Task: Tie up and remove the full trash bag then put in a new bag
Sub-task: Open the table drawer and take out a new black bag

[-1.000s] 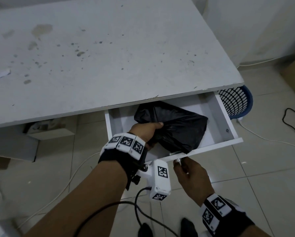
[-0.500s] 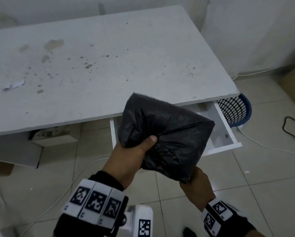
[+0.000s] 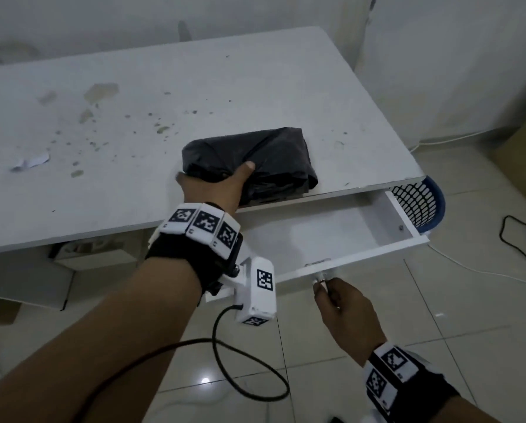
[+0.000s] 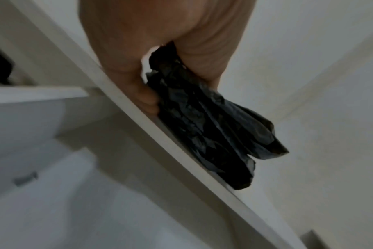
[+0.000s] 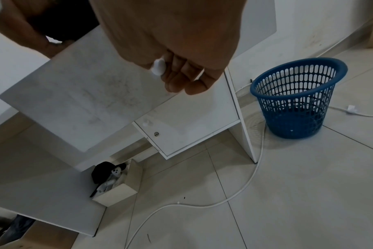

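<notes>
A folded bundle of black trash bags (image 3: 255,160) lies on the white desk top (image 3: 103,117) near its front edge. My left hand (image 3: 222,184) grips the bundle (image 4: 204,124) at its near side, thumb on top. Below it the white drawer (image 3: 332,233) stands pulled out, with nothing showing inside. My right hand (image 3: 338,297) pinches the small white drawer knob (image 5: 158,67) at the drawer's front. A blue mesh waste basket (image 5: 296,99), with no bag in it, stands on the floor at the desk's right end (image 3: 420,206).
A white cable (image 5: 234,197) runs across the tiled floor past the basket. An open box with dark and white items (image 5: 115,182) sits under the desk. A black cord (image 3: 518,239) lies at the right. A scrap of paper (image 3: 31,160) rests on the desk's left part.
My left hand lifted the black bundle out of the drawer and set it down on the desk top. The right hand stayed at the drawer knob.
</notes>
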